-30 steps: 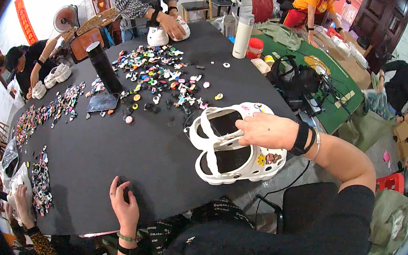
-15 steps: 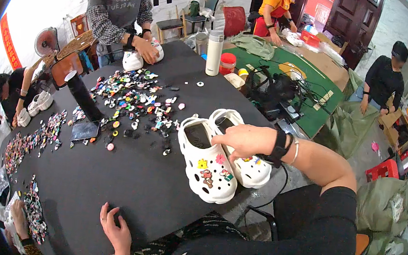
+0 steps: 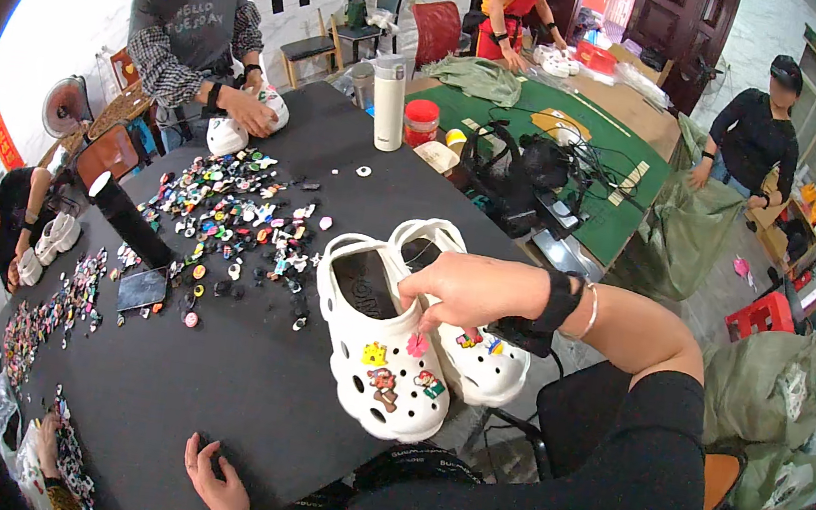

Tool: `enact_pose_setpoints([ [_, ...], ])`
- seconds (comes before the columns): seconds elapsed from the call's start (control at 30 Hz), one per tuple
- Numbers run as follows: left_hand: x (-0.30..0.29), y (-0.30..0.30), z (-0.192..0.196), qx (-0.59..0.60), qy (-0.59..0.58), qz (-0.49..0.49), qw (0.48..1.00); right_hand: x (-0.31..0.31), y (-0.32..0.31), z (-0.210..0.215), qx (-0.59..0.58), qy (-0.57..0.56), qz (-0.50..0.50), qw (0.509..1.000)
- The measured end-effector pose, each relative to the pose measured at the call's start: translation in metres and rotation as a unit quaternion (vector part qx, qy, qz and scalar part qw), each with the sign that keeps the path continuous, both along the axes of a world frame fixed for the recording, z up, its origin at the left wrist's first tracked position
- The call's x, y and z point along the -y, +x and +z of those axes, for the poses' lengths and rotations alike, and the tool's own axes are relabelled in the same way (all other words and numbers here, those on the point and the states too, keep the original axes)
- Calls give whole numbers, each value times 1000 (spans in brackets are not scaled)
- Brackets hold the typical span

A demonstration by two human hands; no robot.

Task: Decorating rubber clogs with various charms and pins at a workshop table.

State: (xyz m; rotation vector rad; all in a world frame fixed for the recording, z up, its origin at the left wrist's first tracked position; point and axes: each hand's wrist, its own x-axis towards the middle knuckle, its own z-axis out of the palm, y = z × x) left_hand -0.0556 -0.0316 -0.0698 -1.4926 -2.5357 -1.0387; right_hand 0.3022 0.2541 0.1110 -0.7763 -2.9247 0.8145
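Observation:
My right hand (image 3: 474,291) is closed around the adjoining edges of a pair of white clogs near the table's right edge. The nearer white clog (image 3: 373,337) carries colourful shoe charms: a yellow crown, a pink flower, a brown figure and a green-and-red one. The other white clog (image 3: 487,370) sits beside it, partly covered by my hand, with a few charms showing. My left hand (image 3: 218,487) is at the table's near edge, fingers apart, holding nothing. Loose shoe charms (image 3: 233,200) lie heaped further across the black table (image 3: 204,363).
A phone (image 3: 142,290) and a black cylinder (image 3: 130,220) lie left of the charms. A white bottle (image 3: 388,102) and red-lidded jar (image 3: 421,123) stand at the far edge. Opposite, a person handles white clogs (image 3: 228,137). Another person's hand (image 3: 47,446) is at the lower left.
In the picture the clogs and my right hand sit slightly lower and further left. The whole scene has shifted left with my head. My left hand stays open.

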Motion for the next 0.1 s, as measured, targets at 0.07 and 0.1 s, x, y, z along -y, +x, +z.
enact_pose_setpoints([
  [0.07,1,-6,-6,12,-15,10,1000,4,4,20,29,-102,-71,992],
  [0.1,-4,-4,-7,13,-16,6,1000,-2,9,22,43,-123,-85,988],
])
